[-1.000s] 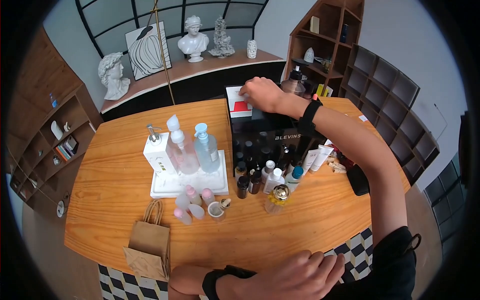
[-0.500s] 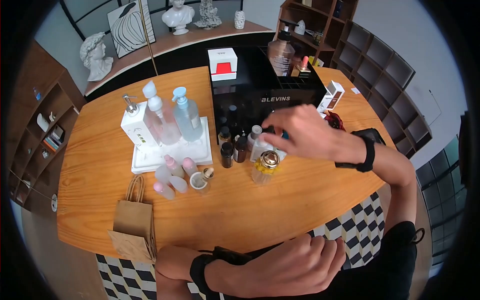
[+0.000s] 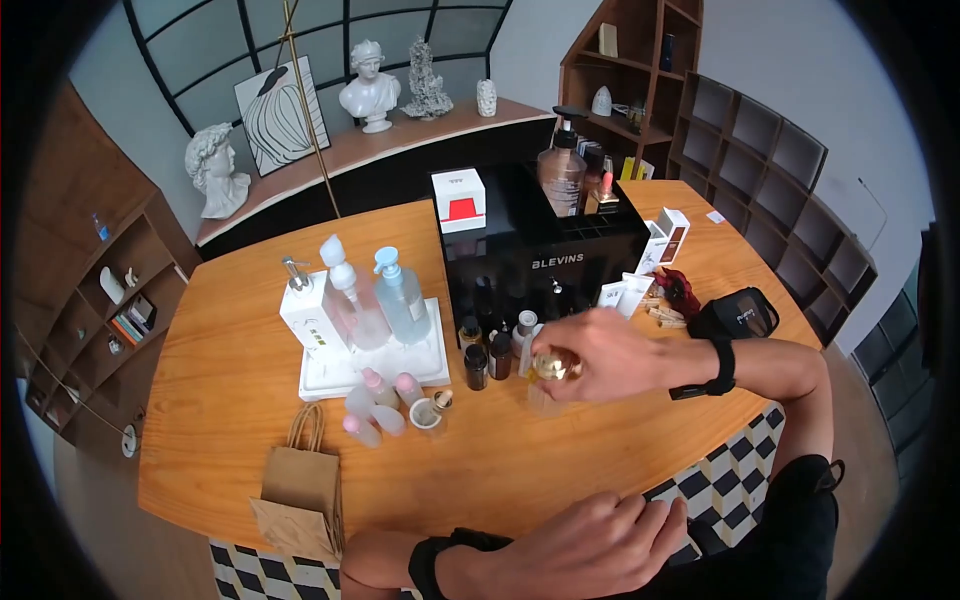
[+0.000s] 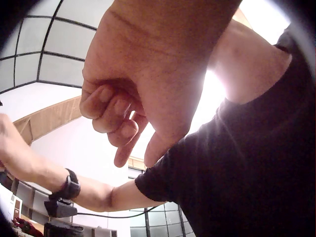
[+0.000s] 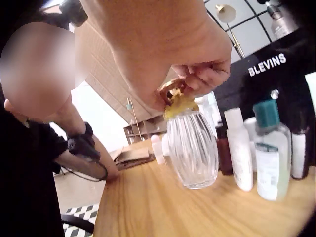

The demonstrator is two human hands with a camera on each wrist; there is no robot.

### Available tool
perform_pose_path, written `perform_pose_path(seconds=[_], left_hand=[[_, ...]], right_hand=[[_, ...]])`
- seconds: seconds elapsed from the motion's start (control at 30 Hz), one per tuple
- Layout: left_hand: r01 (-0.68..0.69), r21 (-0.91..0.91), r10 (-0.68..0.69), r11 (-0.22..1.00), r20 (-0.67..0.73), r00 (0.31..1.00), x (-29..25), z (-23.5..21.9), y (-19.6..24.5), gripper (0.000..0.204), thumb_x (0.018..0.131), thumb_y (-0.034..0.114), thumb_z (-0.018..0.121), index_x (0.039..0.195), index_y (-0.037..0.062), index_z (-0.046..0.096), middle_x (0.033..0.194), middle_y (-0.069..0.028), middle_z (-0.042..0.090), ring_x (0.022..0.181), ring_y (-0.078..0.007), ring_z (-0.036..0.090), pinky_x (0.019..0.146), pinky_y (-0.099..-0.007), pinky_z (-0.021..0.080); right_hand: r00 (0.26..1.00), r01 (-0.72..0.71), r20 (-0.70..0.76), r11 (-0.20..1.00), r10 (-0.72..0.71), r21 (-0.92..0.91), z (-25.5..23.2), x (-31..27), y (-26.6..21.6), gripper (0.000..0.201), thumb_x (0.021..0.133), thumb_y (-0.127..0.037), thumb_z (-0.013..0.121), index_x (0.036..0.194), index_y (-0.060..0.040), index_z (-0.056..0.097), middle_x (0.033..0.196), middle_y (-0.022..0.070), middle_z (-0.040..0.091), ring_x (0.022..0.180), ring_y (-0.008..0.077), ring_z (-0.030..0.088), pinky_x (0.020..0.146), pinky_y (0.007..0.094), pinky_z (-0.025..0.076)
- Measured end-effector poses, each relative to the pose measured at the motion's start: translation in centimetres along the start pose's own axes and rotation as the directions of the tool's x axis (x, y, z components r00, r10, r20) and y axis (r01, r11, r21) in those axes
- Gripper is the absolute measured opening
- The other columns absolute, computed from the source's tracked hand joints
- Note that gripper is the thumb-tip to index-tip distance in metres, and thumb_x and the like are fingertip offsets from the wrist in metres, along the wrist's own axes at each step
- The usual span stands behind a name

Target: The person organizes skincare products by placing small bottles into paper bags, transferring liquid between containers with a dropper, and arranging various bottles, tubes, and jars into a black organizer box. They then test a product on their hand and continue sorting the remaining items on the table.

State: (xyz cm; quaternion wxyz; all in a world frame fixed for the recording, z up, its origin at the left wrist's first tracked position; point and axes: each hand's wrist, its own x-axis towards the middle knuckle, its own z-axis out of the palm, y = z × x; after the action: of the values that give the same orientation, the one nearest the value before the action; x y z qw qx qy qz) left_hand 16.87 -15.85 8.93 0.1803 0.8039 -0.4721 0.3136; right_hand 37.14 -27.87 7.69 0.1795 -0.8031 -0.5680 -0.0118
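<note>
My right hand (image 3: pixel 605 355) grips the gold top (image 3: pixel 556 366) of a ribbed clear glass bottle (image 5: pixel 192 153) that has yellow around its neck. In the right wrist view the thumb and fingers curl around that top, and the glass base is close over the wooden table. Just beside it stand a white bottle (image 5: pixel 239 160) and a green-capped bottle (image 5: pixel 271 160). My left hand (image 3: pixel 590 545) hangs near the table's front edge. Its fingers are loosely curled and hold nothing in the left wrist view (image 4: pixel 143 79).
Behind the small bottles stands a black organizer (image 3: pixel 510 275) with a white and red box (image 3: pixel 460 200) on top. A white tray (image 3: pixel 318 385) carries several pump bottles at the left. A paper bag (image 3: pixel 300 490) lies at the front left, a black pouch (image 3: pixel 735 315) at the right.
My right hand has come from the white and red box down toward the front bottles and now holds the gold-topped bottle. The left hand has hardly moved.
</note>
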Motion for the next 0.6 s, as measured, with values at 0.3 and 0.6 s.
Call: perform_pose_path(seconds=[0.3,0.6], left_hand=[[0.029,-0.044,-0.033,0.999,-0.075,0.997,-0.2,0.8,-0.1,0.029,0.09,0.021,0.071,0.105,-0.0026,0.074,0.087,-0.0084,0.069,0.077,-0.0189,0.067,0.061,-0.0304,0.053],[0.032,-0.044,-0.035,0.999,-0.071,0.997,-0.2,-0.3,-0.3,0.028,0.09,0.021,0.071,0.105,-0.0029,0.074,0.087,-0.0083,0.068,0.078,-0.0184,0.067,0.061,-0.0298,0.053]], right_hand=[[0.885,-0.161,-0.41,0.971,0.22,0.174,-11.5,7.8,0.5,0.045,0.091,-0.036,0.075,0.112,0.0035,0.075,0.085,0.015,0.073,0.073,0.0183,0.066,0.067,0.0364,0.053],[0.858,-0.4,-0.409,0.903,0.311,-0.153,-9.4,16.6,9.2,0.046,0.09,-0.035,0.07,0.124,-0.0036,0.074,0.113,0.0235,0.077,0.109,0.0406,0.073,0.099,0.0481,0.056]])
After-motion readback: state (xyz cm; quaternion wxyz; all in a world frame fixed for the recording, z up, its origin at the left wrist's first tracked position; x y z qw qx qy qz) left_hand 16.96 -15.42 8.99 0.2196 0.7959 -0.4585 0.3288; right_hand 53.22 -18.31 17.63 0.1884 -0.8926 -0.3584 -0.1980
